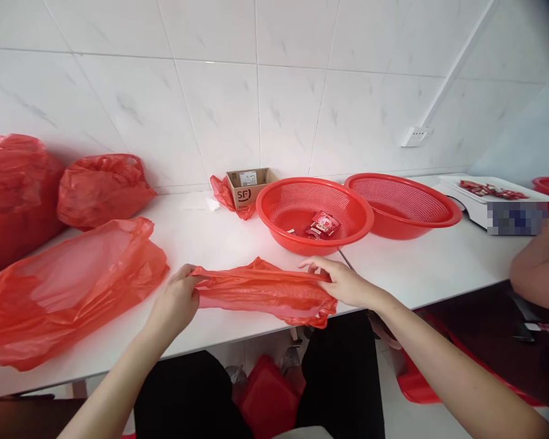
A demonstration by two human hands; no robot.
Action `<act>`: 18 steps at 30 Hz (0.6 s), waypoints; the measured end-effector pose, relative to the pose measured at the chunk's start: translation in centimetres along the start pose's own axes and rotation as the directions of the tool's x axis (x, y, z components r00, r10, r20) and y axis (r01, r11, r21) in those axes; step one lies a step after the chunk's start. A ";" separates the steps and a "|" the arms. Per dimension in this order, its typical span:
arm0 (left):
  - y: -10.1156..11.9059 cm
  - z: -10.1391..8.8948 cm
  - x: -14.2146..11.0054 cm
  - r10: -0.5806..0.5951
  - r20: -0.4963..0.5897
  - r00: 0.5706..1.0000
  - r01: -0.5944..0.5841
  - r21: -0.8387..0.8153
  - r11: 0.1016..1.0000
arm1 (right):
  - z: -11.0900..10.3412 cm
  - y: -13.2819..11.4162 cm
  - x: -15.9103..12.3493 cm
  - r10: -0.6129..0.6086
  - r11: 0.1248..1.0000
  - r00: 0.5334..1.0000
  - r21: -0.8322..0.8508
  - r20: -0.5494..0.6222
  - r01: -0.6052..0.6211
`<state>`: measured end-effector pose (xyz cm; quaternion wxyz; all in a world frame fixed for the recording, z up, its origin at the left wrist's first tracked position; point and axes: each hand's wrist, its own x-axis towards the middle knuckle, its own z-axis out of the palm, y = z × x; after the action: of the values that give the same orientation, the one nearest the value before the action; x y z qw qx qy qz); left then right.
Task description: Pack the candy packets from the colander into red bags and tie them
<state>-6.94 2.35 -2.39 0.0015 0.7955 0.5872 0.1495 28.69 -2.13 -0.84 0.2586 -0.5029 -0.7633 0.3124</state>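
Observation:
A thin red plastic bag is stretched between my two hands over the front edge of the white table. My left hand is closed around the bag's left end. At the other end, my right hand pinches the bag, its thumb hidden behind the film. Just beyond the right hand stands a red perforated basket with a few small red-and-white packets at its bottom. Left of my left hand, another red plastic bag lies loosely spread on the table.
Two filled red bags rest against the wall at left. A small cardboard box stands behind the basket. To the right are a second red basket, a white scale bearing packets, and another person's arm.

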 end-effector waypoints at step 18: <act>-0.3 -5.0 -2.7 -0.356 0.271 0.894 0.364 -0.904 0.226 | 2.7 -2.5 -1.1 0.095 0.939 0.956 -0.344 0.277 0.006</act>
<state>-9.17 -0.91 1.66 0.4974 0.4876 0.5561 0.4534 25.64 -4.45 -0.91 0.0458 -0.5062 -0.8237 0.2515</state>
